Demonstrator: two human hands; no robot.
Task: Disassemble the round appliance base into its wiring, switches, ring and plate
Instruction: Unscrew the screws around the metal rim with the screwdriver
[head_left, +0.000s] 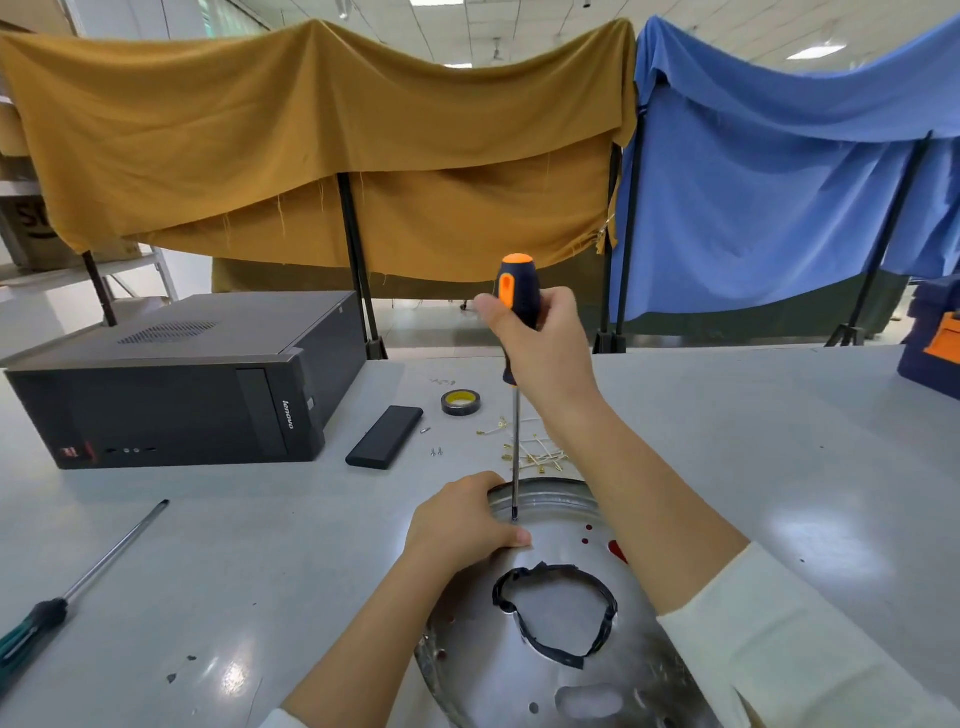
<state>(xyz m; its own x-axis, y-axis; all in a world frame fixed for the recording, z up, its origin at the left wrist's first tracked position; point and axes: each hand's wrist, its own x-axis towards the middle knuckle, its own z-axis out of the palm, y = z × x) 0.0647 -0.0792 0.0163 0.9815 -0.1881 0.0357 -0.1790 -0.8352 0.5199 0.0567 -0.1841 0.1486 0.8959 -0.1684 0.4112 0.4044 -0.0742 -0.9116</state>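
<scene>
1. I see the right hand (540, 345) wrapped around the dark and orange handle of a screwdriver (515, 374); the fingers are curled tight on the handle, and the thumb lies along its left side.
2. The screwdriver stands almost upright. Its long axis runs from the orange cap at the top straight down, and the tip points down and touches the round metal plate (550, 670) near the plate's far rim.
3. The left hand (460, 519) rests on the far left part of the plate's rim. Its fingers are bent over the edge and grip it, just beside the screwdriver tip.
4. The plate lies at the near edge of the tabletop (779, 441), in the middle, and it is cut off by the bottom of the view. It has a big hole in the centre, and black tape (553, 616) goes around the hole's edge. A few red marks are on the metal to the right of the tip.
5. Behind the plate, toward the middle of the tabletop, lie thin wires with brass terminals (535, 452), some small screws (436, 452), a roll of black tape (460, 402) and a flat black case (385, 436).
6. A black computer tower (182, 384) lies on its side near the far left edge.
7. A second screwdriver (83, 582) with a dark green handle lies near the left near corner; its shaft points toward the far right.
</scene>
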